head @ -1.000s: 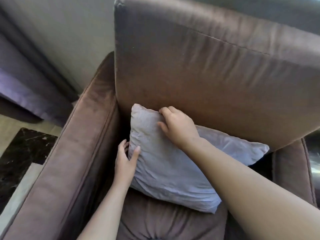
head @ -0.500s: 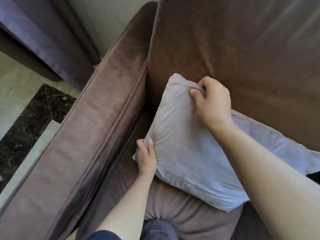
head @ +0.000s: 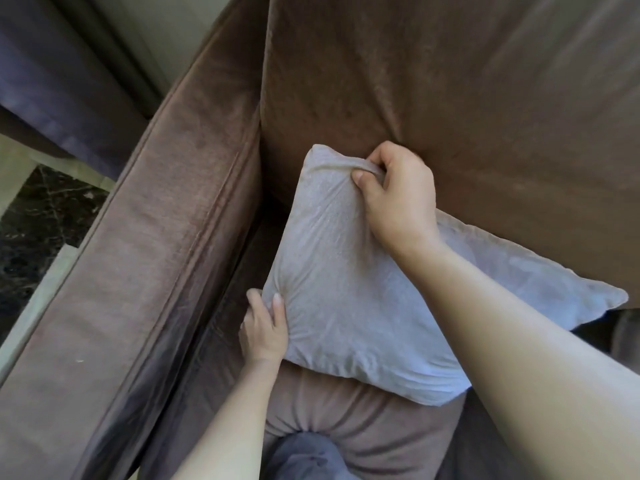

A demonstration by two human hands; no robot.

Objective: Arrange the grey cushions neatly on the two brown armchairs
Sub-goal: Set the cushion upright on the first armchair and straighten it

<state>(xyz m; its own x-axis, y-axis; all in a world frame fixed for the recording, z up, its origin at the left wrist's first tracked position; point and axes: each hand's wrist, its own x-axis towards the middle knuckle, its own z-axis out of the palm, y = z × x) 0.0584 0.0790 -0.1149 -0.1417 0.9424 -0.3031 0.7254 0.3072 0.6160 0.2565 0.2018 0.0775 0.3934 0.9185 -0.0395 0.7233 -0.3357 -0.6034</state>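
A grey cushion (head: 346, 292) leans tilted against the backrest of a brown armchair (head: 433, 91), its lower edge on the seat. My right hand (head: 398, 199) pinches the cushion's top edge near the upper left corner, bunching the fabric. My left hand (head: 265, 327) grips the cushion's left side low down, thumb on the front, fingers behind. The cushion's right corner sticks out toward the chair's right side. Only one armchair is in view.
The chair's wide left armrest (head: 149, 271) runs along the left. A buttoned seat cushion (head: 353, 441) lies below the grey cushion. A purple curtain (head: 52, 81) hangs at the upper left above a dark marble floor (head: 38, 230).
My right hand went from lying flat on the cushion to pinching its top edge. My left hand slid lower on the left side. The view moved closer to the chair.
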